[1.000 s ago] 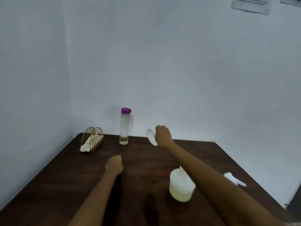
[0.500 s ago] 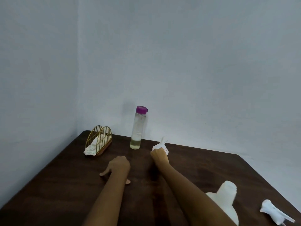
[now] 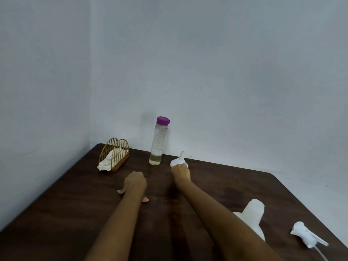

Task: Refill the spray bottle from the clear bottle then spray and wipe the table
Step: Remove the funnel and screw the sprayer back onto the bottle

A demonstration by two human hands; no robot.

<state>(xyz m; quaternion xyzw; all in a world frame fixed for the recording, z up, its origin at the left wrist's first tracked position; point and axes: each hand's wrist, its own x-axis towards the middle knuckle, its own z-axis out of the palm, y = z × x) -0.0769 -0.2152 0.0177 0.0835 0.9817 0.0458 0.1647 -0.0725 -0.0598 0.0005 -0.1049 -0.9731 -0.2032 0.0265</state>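
Observation:
A clear bottle [image 3: 158, 142] with a purple cap stands upright at the back of the dark wooden table [image 3: 56, 204], a little liquid at its bottom. Just right of it, my right hand [image 3: 181, 171] rests on the table, holding a white funnel [image 3: 178, 160] upside down with its spout pointing up. My left hand [image 3: 134, 182] lies palm down on the table with fingers spread, holding nothing. The white spray bottle [image 3: 253, 210] stands uncapped at the near right, partly behind my right forearm. Its white trigger head [image 3: 306, 235] with tube lies on the table further right.
A gold wire napkin holder [image 3: 114, 153] with a crumpled white tissue [image 3: 105, 163] sits at the back left corner. White walls close the table's left and back sides. The table's right edge runs diagonally near the trigger head.
My right hand has brought the funnel down from the air onto the table beside the clear bottle. My left hand has opened and flattened on the table. The view has shifted left.

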